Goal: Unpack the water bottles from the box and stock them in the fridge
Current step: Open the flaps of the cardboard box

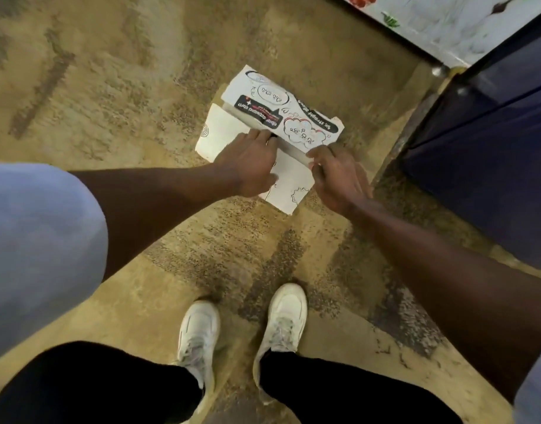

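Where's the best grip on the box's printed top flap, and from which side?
The free edge at the centre seam, approached from the near side, above. The printed flap looks hinged on the far edge of the box, so fingers hooked under the seam should lift it away. The right hand pinches that edge; the left hand touches it.

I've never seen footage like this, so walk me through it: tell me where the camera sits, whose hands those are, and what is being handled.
There is no machine here. One camera worn on a person's head looks down, so you see their own arms, legs and white shoes. On the brownish floor lies a white printed cardboard box. The left hand lays its fingers at the flap seam; the right hand pinches a flap edge. No bottles show. The dark blue cabinet at the right is probably the fridge.
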Demonstrator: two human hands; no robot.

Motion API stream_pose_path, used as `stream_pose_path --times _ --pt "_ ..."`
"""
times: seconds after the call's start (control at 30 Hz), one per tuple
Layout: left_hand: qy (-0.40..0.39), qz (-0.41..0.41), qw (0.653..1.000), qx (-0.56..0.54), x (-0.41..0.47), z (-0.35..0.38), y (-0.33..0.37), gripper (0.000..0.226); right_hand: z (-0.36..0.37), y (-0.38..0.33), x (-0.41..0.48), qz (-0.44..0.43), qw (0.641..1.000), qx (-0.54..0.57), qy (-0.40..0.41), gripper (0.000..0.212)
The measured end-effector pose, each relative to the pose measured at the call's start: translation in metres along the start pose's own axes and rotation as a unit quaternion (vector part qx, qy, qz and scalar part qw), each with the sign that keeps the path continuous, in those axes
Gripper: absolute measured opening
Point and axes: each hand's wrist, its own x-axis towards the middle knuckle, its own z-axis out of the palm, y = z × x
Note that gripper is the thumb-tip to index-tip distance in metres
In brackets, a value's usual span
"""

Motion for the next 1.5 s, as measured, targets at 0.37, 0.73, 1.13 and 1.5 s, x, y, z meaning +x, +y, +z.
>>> stream_pose_path --times 0.37,0.73,1.13,1.5 --pt "0.092 0.017 0.995 0.019 0.03 0.014 -0.024 0.067 0.042 0.018 0.036 -0.051 0.996 -0.064 0.023 0.031" --pt "-0.177 -0.019 0.981 0.077 0.008 0.082 -0.039 0.055 0.045 0.023 0.057 -0.079 0.969 -0.166 0.163 0.072" --pt "0.114 -0.054 0.99 0.07 0.034 0.069 -0.07 0.037 0.075 0.039 0.146 0.02 0.993 -0.064 0.094 0.086" --pt "0.147 -0.092 0.98 0.095 0.053 0.074 -0.071 0.07 0.068 0.014 0.134 -0.272 0.943 -0.174 0.083 0.03"
